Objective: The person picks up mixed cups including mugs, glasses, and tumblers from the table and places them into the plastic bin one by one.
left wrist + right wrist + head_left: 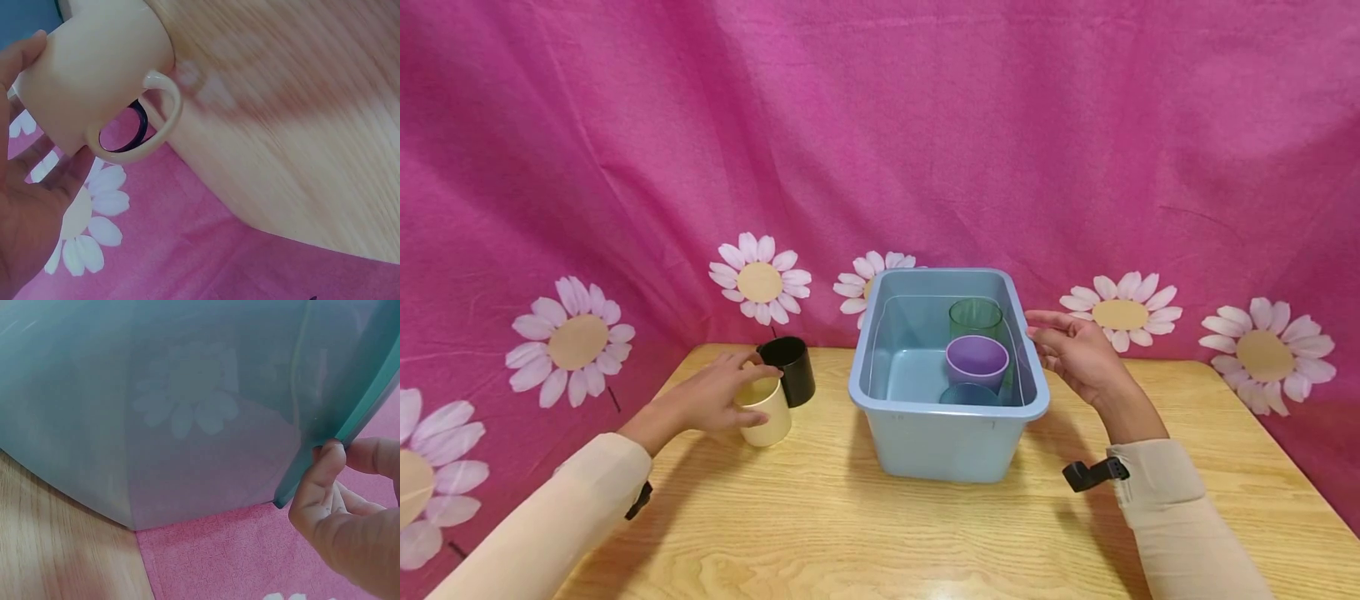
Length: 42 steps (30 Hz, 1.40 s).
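My left hand reaches over a cream mug on the table at left, its thumb and fingers spread across the rim and touching opposite sides. The left wrist view shows the mug's handle pointing away from the palm. Just behind stands a black mug. My right hand pinches the right rim of a blue plastic tub; the right wrist view has the thumb against the rim. Inside the tub, along its right side, are a green glass, a purple cup and a blue glass.
The wooden table runs back to a pink curtain printed with white flowers. Its left and right edges meet the curtain too. The tub's high walls stand right of the mugs, with bare wood between.
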### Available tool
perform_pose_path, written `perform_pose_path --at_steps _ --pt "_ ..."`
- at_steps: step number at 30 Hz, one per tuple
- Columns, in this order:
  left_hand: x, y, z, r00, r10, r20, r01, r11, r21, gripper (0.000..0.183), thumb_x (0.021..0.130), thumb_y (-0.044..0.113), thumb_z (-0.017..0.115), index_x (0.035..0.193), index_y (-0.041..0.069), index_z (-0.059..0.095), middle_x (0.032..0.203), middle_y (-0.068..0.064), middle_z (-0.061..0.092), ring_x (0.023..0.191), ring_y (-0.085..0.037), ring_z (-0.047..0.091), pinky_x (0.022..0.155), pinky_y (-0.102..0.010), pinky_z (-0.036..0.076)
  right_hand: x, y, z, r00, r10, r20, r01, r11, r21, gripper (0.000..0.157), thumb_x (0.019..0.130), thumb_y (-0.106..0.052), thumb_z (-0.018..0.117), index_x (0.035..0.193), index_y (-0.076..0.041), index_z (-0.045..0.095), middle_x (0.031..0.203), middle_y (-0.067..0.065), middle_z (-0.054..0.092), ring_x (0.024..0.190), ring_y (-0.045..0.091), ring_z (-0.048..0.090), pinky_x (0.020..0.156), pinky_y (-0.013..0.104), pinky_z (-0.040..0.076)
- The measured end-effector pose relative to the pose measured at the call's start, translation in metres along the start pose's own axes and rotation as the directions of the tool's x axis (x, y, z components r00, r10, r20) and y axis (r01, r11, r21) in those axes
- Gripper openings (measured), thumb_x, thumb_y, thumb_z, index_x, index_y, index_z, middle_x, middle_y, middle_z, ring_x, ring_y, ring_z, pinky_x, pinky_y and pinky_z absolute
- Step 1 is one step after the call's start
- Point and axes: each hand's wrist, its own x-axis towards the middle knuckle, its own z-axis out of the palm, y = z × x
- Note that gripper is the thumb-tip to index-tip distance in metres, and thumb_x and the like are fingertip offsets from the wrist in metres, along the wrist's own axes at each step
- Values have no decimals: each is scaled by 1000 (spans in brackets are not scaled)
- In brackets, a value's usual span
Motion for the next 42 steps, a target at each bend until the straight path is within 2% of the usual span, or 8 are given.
perform_pose_path --at_steps 6,16,22,28,34,37,42 --pt "3 1 -3 1000 -23 18 24 999 -32 57 80 28 87 131 12 66 124 -19 56 114 -39 54 95 -60 47 0 1 0 1000 -11 11 11 1000 2 53 102 -7 61 146 12 40 101 -1 72 82 10 68 73 20 57" --pt "10 0 -12 988 -78 132 87 994 -66 60 75 35 90 127 18 66 126 -20 55 116 -36 54 94 -56 48 0 2 -2 1000 -6 7 6 1000 -14 56 102 -10 63 149 11 38 100 -2 71 82 10 67 74 20 58" --pt "10 5 -22 980 -51 192 64 996 -64 58 72 40 90 122 22 66 124 -15 58 117 -36 54 94 -56 47 -1 4 -1 1000 -7 -1 7 999 -34 54 101 -11 64 146 9 42 99 -3 72 81 10 66 74 20 57" --pt "12 13 -44 964 -77 254 93 994 -52 62 71 45 90 125 27 64 115 -5 57 109 -28 54 83 -50 50 -1 6 1 1000 -2 -9 1 998 -63 52 102 -11 63 146 8 43 101 -3 71 83 10 67 76 21 58" --pt "20 19 -72 956 -110 273 138 987 -85 63 71 39 91 126 26 63 116 -6 55 112 -27 50 90 -51 48 2 6 5 1000 -7 9 7 1000 -25 56 102 -11 64 148 9 41 102 -2 71 83 10 67 75 20 57" --pt "28 24 -82 963 -79 256 101 992 -72 62 71 39 91 125 26 64 116 -4 56 111 -25 51 92 -48 46 2 6 4 1000 11 -14 -12 999 -34 54 101 -13 65 147 7 44 103 -3 71 84 10 68 75 21 57" --pt "46 35 -103 983 -14 184 31 996 -88 60 68 34 92 121 24 66 111 -5 58 103 -23 53 89 -42 45 1 4 1 999 13 -45 -15 999 -40 51 100 -15 67 143 4 47 104 -3 71 85 10 69 75 21 58"
